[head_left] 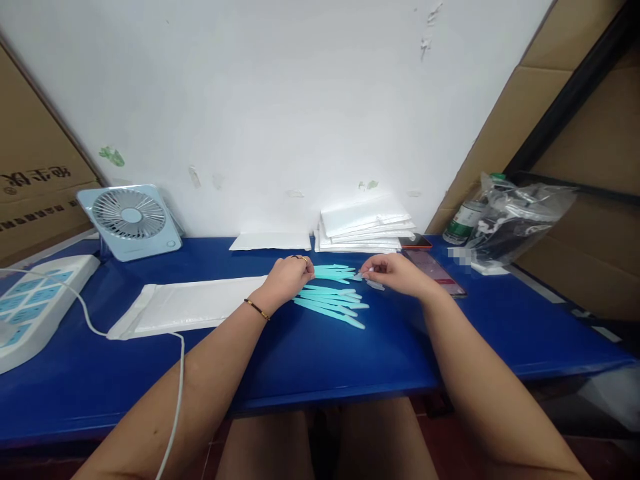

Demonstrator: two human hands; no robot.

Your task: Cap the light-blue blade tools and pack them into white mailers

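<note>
Forearms (203, 360) slant from bottom to mid-frame; the left hand (290, 277) pinches teal sticks (333, 274), likely steadying them; the right hand (393, 272) pinches a clear piece (357, 275).

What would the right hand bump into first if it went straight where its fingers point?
Probably the teal sticks, just ahead of the right hand, though depth is unclear and they may already touch.
</note>
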